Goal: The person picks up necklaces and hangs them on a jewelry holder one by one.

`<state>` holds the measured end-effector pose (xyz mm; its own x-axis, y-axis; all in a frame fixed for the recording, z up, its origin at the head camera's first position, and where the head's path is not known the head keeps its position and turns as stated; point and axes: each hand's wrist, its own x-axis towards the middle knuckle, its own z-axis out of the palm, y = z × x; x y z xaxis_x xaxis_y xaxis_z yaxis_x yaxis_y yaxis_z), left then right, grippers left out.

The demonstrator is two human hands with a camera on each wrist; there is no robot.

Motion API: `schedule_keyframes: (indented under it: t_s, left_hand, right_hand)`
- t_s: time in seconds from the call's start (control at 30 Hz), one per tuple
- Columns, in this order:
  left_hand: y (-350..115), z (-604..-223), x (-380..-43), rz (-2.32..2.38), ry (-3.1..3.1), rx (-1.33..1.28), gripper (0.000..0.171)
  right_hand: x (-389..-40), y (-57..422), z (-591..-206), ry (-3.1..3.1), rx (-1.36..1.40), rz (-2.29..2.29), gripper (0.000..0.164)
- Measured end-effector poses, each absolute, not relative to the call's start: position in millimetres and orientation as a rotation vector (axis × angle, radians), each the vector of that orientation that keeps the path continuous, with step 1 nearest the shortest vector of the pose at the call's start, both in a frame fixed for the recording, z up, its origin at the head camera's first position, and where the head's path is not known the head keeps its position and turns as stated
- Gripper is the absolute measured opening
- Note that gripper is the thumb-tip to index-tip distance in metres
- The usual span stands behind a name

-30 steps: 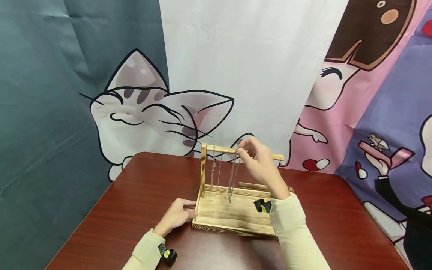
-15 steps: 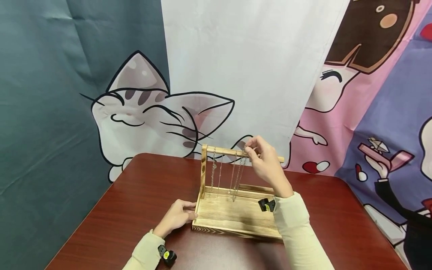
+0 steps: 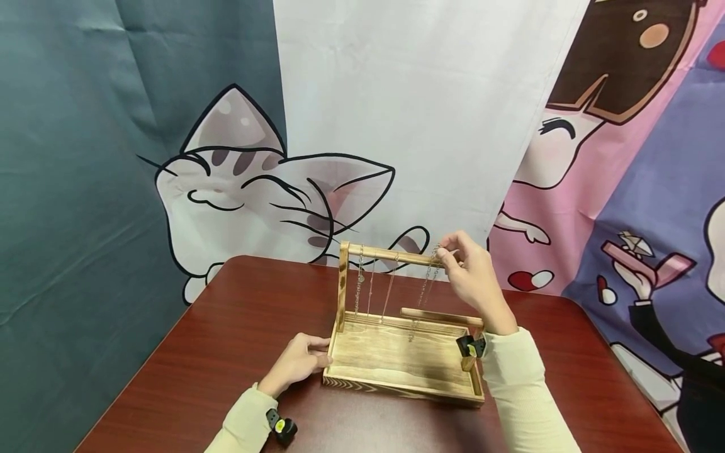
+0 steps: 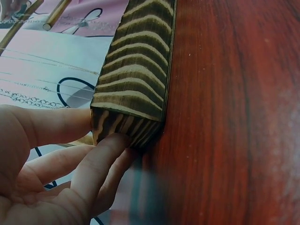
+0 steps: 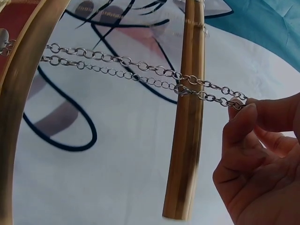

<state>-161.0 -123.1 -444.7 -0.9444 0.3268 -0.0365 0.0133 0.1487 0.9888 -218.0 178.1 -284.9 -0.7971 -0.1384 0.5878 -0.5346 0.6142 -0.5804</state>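
Observation:
A wooden jewelry stand point(image 3: 396, 362) with a tray base sits on the table. Its upper bar point(image 3: 379, 253) runs from a post at the left to a free end at the right. By that free end my right hand point(image 3: 472, 270) pinches a silver chain necklace point(image 5: 125, 61) between thumb and fingertips. The doubled chain crosses the bar in the right wrist view, its clasp point(image 5: 183, 89) overlapping the wood, and hangs down over the tray in the head view. My left hand point(image 3: 297, 362) grips the tray's left end, fingers point(image 4: 105, 154) against the striped outer wall.
Several thin necklaces point(image 3: 357, 292) hang from the bar's left half. A shorter, lower rod point(image 3: 442, 316) crosses the tray's back right. The reddish-brown table point(image 3: 255, 302) spreads around the stand, with a printed cartoon curtain point(image 3: 396, 126) behind it.
My right hand has moved right along the bar to its free end, carrying the pinched chain away from the other necklaces. The left hand has kept its place on the tray.

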Motion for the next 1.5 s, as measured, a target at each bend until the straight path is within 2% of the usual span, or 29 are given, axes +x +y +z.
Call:
schedule_keyframes:
  t_s: [0.17, 0.43, 0.8, 1.2, 1.5]
  left_hand:
    - [-122.9, -447.1, -162.9, 1.874, 2.192, 0.33, 0.043]
    - [-125.3, -474.7, -176.6, 1.893, 2.178, 0.312, 0.045]
    - [-126.4, -478.0, -177.6, 1.889, 2.174, 0.332, 0.044]
    - [-127.0, -478.4, -178.2, 1.91, 2.155, 0.325, 0.046]
    - [-126.0, -479.4, -178.0, 1.903, 2.164, 0.325, 0.046]
  right_hand:
    - [-217.7, 192.2, -285.6, -2.357, 0.506, 1.057, 0.005]
    - [-217.8, 212.5, -284.9, -2.372, 0.457, 1.011, 0.008]
    - [-216.0, 237.8, -282.4, -2.367, 0.321, 0.997, 0.015]
    - [-215.4, 243.6, -283.6, -2.368, 0.189, 0.963, 0.012]
    - [-218.8, 237.5, -288.1, -2.389, 0.199, 0.943, 0.012]
